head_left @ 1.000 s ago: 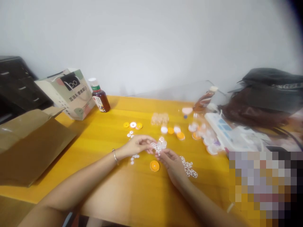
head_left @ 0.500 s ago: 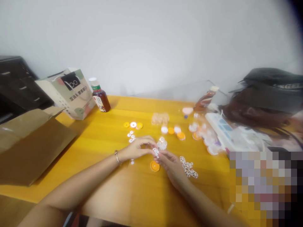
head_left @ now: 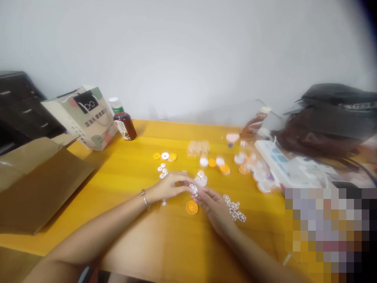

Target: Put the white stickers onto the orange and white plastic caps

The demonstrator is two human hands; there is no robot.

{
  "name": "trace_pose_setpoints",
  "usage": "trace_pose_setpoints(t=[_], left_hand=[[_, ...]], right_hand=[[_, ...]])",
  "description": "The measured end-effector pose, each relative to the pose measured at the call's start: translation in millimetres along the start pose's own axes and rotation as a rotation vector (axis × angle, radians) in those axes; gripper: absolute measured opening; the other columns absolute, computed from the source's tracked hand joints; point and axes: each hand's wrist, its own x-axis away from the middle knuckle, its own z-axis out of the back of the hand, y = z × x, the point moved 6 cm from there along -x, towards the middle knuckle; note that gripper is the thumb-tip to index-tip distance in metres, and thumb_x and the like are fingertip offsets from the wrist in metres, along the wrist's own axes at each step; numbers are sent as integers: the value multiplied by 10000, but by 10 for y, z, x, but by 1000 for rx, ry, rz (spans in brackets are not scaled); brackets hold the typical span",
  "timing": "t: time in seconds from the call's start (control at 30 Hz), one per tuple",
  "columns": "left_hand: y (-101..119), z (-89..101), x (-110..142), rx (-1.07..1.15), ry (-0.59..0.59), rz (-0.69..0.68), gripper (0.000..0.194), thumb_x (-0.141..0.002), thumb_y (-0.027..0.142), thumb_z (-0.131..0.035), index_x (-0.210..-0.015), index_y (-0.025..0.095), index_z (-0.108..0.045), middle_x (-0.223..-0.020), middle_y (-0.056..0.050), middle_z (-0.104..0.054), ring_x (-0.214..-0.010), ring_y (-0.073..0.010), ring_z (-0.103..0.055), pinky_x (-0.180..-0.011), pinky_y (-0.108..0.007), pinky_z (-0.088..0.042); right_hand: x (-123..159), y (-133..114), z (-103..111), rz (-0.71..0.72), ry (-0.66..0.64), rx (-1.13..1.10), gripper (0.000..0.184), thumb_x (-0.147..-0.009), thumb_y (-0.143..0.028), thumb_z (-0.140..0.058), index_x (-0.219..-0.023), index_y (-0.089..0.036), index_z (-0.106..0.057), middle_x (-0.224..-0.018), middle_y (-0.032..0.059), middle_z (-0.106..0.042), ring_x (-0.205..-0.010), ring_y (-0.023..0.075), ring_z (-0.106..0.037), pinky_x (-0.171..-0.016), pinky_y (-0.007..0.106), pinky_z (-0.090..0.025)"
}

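Between the fingertips of both hands is a small white plastic piece with cut-out openings (head_left: 193, 190). My left hand (head_left: 173, 185) pinches it from the left, and my right hand (head_left: 214, 205) pinches it from the right. Just below the fingers lies an orange round disc (head_left: 192, 207) with a pale rim. Similar white cut-out pieces (head_left: 200, 180) sit behind the hands, and several more white cut-out pieces (head_left: 234, 208) lie right of my right hand. Small white discs (head_left: 163, 170) are beyond my left hand, which partly hides their row.
At the left stand a brown cardboard box (head_left: 44, 184), a paper bag (head_left: 91, 118) and a dark bottle (head_left: 125, 125). Yellow and white discs (head_left: 165, 156), clear cups (head_left: 198, 148) and orange lids (head_left: 224, 169) lie farther back. A power strip (head_left: 272, 157) and dark bag (head_left: 330, 122) are at the right.
Both hands keep hold of the white piece in nearly the same place. The whole view has shifted very slightly.
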Motion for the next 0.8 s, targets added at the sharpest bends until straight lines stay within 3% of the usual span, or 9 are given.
trace_pose_setpoints(t=[0.53,0.8], left_hand=[[-76,-48,18,48,92,61,221,-785,237,-591,-982,144,-630,-873,-50,-646,-774,-121,-579,-744,-236,-464],[-111,-59,11,212,118,158,221,-780,281,-598,-934,127,-638,-885,-69,-668,-798,-146,-619,-749,-258,-487]], right_hand=[[0,-41,30,32,70,72,180,-589,-343,-756,-667,-192,-695,-683,14,-700,-668,152,-643,-732,297,-508],[-1,-1,52,19,75,67,178,-600,-352,-748,-668,-195,-697,-686,17,-707,-679,162,-648,-740,314,-509]])
